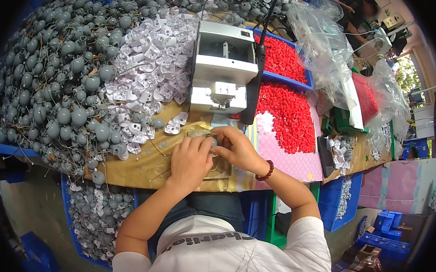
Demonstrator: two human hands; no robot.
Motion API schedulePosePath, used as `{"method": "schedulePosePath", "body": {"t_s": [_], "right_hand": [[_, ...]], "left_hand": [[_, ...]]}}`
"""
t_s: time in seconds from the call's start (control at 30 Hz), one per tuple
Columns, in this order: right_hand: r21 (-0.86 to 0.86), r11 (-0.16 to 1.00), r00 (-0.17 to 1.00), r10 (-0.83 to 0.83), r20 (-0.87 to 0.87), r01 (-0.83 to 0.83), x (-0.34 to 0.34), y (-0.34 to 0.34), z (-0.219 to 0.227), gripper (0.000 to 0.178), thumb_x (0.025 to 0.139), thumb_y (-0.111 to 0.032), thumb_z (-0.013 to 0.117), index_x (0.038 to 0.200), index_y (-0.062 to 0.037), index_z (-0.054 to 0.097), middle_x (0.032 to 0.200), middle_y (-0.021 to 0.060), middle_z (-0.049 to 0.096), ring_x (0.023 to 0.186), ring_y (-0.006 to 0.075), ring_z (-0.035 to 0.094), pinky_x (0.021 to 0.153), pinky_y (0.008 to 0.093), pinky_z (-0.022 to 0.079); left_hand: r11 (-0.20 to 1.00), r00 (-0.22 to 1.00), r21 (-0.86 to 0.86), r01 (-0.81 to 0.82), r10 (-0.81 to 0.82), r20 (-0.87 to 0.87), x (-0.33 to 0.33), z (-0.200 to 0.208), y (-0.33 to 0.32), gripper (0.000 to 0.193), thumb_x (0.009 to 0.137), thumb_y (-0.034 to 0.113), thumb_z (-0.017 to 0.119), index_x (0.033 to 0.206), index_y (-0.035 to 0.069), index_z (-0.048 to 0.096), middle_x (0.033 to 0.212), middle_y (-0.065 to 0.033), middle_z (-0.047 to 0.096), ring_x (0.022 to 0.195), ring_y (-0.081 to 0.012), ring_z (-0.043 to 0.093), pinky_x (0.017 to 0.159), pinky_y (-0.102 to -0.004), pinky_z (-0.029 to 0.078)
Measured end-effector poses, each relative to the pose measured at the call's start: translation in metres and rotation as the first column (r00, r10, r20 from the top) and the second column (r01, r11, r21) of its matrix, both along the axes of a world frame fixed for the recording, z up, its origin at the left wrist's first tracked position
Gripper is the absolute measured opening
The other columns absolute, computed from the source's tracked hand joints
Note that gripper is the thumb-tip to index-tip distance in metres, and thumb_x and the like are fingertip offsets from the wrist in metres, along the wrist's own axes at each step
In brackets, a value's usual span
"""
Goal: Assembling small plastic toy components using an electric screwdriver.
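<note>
Over the brown-covered table edge, my left hand (189, 161) and my right hand (236, 149) meet. Between their fingertips sits a small grey rounded plastic part (213, 141), mostly covered by the fingers. My right thumb and index finger pinch it from the right, while the curled left fingers press against it from the left. Below the hands lies a flat pale board (223, 170) on the table. Just beyond them stands a silver-white bench machine (224, 71) with a dark side. A loose white plastic piece (180, 118) rests left of the machine's base.
Grey bulb-shaped parts with wires (64, 114) heap up on the left, beside a pile of white plastic pieces (150, 65). Right of the machine are red small parts (288, 117) and a blue tray (294, 85). A blue bin (69, 217) stands below the table. Another person works far right.
</note>
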State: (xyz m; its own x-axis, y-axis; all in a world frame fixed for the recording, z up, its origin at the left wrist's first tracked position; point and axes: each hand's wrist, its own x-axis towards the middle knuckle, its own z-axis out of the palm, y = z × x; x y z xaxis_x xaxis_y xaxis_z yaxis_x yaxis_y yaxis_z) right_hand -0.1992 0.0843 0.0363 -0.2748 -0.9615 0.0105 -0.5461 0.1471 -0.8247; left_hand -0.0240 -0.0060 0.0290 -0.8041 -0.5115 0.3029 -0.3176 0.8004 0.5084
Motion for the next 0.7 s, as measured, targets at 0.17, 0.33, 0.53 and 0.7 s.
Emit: {"method": "schedulePosePath", "body": {"t_s": [0.17,0.33,0.53,0.7], "right_hand": [[-0.620,0.763,0.781,-0.495,-0.380,0.182,-0.059,-0.024,-0.004,0.051,0.091,-0.002,0.068,0.139,0.0009,0.050,0.115,0.0161,0.062,0.094,0.0265,0.062,0.086,0.0355,0.051],[-0.323,0.830,0.890,-0.442,0.116,0.454,-0.100,-0.056,-0.021,0.056,0.094,-0.002,0.066,0.145,0.0015,0.044,0.114,0.0120,0.064,0.107,0.0180,0.062,0.091,0.0303,0.051],[-0.708,0.523,0.879,-0.241,0.411,0.474,-0.056,-0.047,0.050,0.063,0.088,0.009,0.066,0.143,-0.0013,0.037,0.097,0.0094,0.062,0.087,0.0178,0.064,0.082,0.0357,0.056],[-0.657,0.647,0.875,-0.032,0.482,0.386,-0.038,-0.073,0.104,0.053,0.089,0.013,0.058,0.136,-0.0017,0.040,0.080,0.0082,0.062,0.066,0.0190,0.063,0.068,0.0391,0.057]], "left_hand": [[0.999,0.999,-0.041,0.033,-0.032,0.023,0.000,-0.004,-0.002,0.039,0.078,0.015,0.076,0.114,0.007,0.066,0.100,-0.0069,0.062,0.097,-0.0283,0.058,0.084,-0.0409,0.048],[0.999,0.999,-0.020,0.044,-0.044,-0.024,-0.001,-0.007,-0.003,0.039,0.077,0.014,0.076,0.114,0.007,0.066,0.099,-0.0072,0.062,0.097,-0.0288,0.058,0.084,-0.0410,0.048],[0.999,0.998,0.015,0.034,-0.033,-0.054,0.001,-0.010,-0.002,0.039,0.076,0.013,0.077,0.113,0.006,0.067,0.099,-0.0081,0.063,0.097,-0.0297,0.058,0.085,-0.0421,0.049],[1.000,0.998,0.023,0.021,-0.019,-0.062,0.000,-0.009,-0.004,0.039,0.075,0.013,0.077,0.112,0.007,0.067,0.100,-0.0085,0.064,0.094,-0.0311,0.059,0.084,-0.0431,0.049]]}}
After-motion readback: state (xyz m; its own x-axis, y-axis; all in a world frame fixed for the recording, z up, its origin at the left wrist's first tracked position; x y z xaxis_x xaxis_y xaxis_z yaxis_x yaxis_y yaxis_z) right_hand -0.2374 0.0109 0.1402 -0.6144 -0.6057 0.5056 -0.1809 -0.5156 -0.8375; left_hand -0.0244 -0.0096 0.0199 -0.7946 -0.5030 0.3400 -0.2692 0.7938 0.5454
